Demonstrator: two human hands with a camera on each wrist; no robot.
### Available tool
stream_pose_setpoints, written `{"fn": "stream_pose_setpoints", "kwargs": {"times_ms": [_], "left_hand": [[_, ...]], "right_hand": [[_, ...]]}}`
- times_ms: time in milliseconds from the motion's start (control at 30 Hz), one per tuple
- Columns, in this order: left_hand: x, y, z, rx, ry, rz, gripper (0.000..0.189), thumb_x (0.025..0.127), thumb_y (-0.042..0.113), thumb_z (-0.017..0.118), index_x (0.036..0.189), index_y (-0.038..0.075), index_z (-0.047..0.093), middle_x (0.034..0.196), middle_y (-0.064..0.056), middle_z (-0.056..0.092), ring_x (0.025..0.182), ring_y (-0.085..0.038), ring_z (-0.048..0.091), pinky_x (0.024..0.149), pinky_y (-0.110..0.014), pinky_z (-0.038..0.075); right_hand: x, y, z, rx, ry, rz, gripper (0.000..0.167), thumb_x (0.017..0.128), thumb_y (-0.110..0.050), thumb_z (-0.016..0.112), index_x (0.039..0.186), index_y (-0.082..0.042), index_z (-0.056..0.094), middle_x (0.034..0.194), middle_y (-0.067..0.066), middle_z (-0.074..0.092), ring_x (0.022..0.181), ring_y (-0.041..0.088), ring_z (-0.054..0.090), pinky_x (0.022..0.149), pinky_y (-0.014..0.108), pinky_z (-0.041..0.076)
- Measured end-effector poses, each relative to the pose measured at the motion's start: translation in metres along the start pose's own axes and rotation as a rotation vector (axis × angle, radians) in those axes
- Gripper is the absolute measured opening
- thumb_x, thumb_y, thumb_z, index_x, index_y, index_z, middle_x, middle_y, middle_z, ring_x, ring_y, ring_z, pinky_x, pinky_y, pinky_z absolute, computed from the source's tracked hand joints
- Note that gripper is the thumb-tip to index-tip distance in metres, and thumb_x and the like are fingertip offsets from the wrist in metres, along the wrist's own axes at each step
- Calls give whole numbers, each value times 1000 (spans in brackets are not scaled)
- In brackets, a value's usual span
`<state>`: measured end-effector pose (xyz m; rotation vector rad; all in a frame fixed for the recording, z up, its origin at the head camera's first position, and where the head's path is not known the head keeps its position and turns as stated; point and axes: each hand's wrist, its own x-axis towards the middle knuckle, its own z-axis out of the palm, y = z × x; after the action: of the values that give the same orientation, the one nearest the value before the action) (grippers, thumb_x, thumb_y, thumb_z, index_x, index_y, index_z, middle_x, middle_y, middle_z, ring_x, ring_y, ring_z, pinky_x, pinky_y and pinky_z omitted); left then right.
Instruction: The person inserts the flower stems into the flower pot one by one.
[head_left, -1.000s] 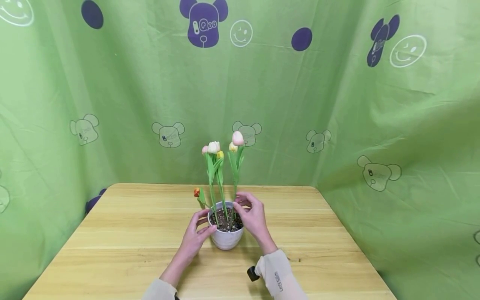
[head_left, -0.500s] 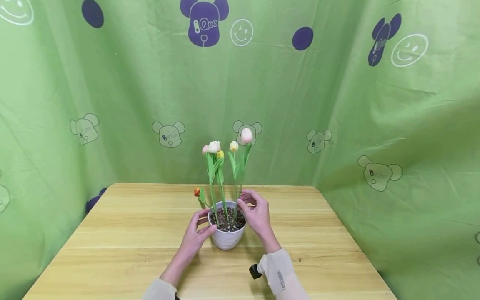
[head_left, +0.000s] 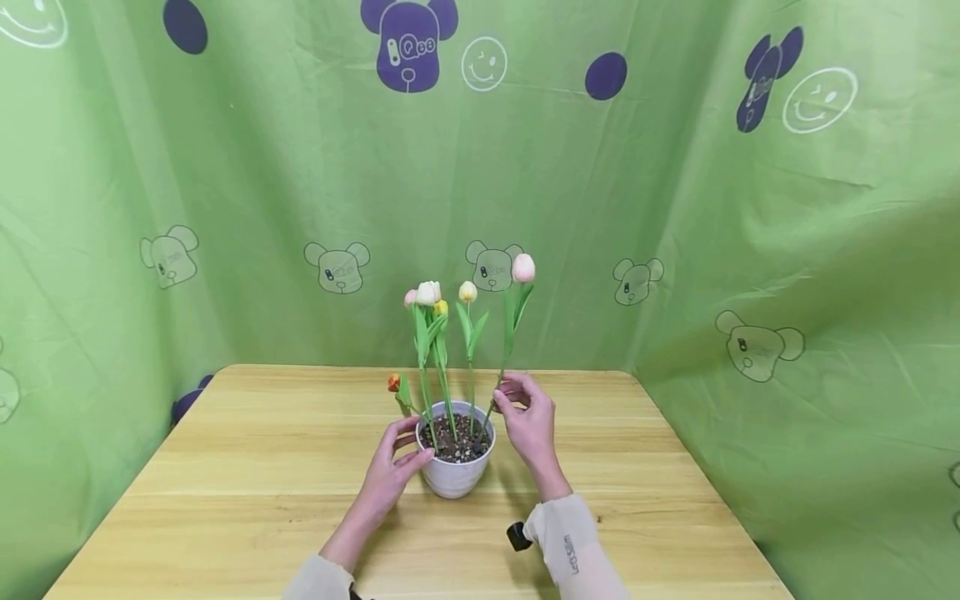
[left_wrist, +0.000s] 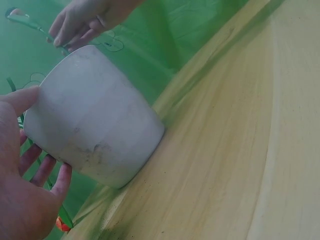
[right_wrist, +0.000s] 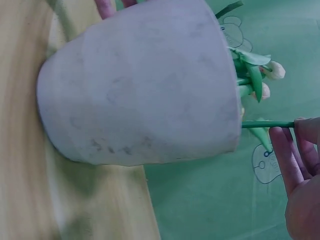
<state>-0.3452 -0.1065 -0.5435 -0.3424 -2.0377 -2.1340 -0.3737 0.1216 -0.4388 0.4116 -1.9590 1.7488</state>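
Observation:
A whitish flowerpot (head_left: 453, 481) filled with dark soil stands upright on the wooden table. My left hand (head_left: 390, 475) holds the pot at its left side, thumb near the front rim and fingers spread along the wall. Between thumb and fingers, my right hand (head_left: 531, 423) pinches the stem of a pink tulip (head_left: 523, 268), which leans right over the pot's right rim. In the right wrist view the pinched green stem (right_wrist: 267, 124) comes out past the rim; its lower end is hidden there. A pale yellow tulip (head_left: 468, 291) and a white tulip (head_left: 427, 293) stand in the soil.
An orange tulip (head_left: 393, 383) tilts out low over the pot's left side. The wooden table (head_left: 247, 467) extends around the pot. Green printed curtains (head_left: 555, 192) enclose it at the back and both sides. A small black device (head_left: 517, 537) sits by the right cuff.
My right hand has moved right and slightly up, bringing the pink tulip with it, away from the pale yellow one. The left hand and the pot stay in place.

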Motion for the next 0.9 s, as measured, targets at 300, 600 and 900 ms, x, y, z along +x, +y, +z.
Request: {"fn": "stream_pose_setpoints", "kwargs": {"times_ms": [300, 600, 900], "left_hand": [[0, 1, 0, -15, 10, -8, 63, 91, 12, 77, 148, 10, 49, 151, -18, 50, 137, -39, 50, 115, -45, 48], [0, 1, -1, -14, 11, -8, 63, 91, 13, 78, 148, 10, 49, 152, -18, 49, 137, -39, 50, 115, -45, 48], [1, -2, 2, -8, 4, -8, 64, 91, 13, 78, 148, 11, 49, 152, -17, 49, 137, -39, 50, 117, -49, 46]], "right_hand": [[3, 36, 2, -1, 0, 24, 27, 90, 9, 73, 117, 7, 68, 99, 28, 69, 78, 13, 68, 73, 33, 67], [-5, 47, 4, -9, -11, 49, 25, 89, 11, 72, 114, 8, 68, 97, 26, 69, 77, 12, 67, 72, 33, 67], [-14, 52, 2, -60, -8, 102, 22, 90, 10, 71, 112, 9, 69, 98, 27, 71, 84, 26, 71, 76, 34, 67]]}}
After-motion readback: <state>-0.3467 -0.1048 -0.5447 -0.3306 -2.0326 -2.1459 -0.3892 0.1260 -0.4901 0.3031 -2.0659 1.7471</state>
